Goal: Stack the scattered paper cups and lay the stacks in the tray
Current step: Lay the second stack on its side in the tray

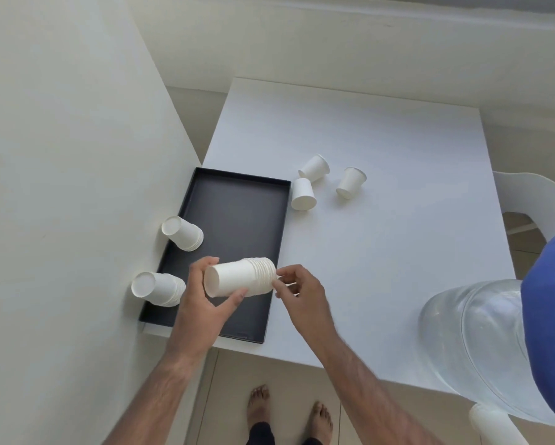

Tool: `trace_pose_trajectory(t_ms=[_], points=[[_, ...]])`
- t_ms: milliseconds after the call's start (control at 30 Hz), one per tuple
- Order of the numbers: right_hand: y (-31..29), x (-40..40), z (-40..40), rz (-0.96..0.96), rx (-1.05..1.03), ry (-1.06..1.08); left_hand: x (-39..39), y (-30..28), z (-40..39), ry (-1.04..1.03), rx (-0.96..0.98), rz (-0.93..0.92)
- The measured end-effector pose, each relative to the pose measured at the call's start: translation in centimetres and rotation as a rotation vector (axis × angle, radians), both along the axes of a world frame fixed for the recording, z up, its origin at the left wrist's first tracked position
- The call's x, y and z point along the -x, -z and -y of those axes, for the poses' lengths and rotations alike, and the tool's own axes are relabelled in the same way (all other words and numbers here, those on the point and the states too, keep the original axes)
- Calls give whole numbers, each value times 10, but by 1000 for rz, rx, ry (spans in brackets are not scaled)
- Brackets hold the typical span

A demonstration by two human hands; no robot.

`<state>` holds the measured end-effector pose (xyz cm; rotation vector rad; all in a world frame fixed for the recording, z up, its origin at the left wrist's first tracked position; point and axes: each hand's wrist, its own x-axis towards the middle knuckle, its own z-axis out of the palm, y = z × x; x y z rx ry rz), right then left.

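Note:
A stack of white paper cups (237, 277) is held sideways over the near part of the black tray (237, 200). My left hand (202, 293) wraps around its closed bottom end. At the stack's rim end, my right hand (298, 287) has its fingertips touching the rims. Two more stacks lie on their sides along the tray's left rim: one at the near corner (159, 289) and one further back (183, 233). Three single cups (303, 194) (315, 167) (350, 182) lie scattered on the white table (382, 239), right of the tray's far corner.
A wall (61, 187) stands directly left of the tray. A large clear water bottle (481, 348) with a blue cap sits at the table's near right corner. A white chair (532, 200) is beyond the right edge. My bare feet show on the floor below.

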<state>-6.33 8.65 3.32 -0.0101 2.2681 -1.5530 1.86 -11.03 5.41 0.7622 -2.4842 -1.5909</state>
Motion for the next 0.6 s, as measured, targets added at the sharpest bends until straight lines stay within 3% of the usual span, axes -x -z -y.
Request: trace_pose_trajectory(t_ms=[300,600], points=[[25,10,86,313,222,-51,21,-11,58,108,709,16],[46,18,153,438,169,-135,44,-8,110,145,779,282]])
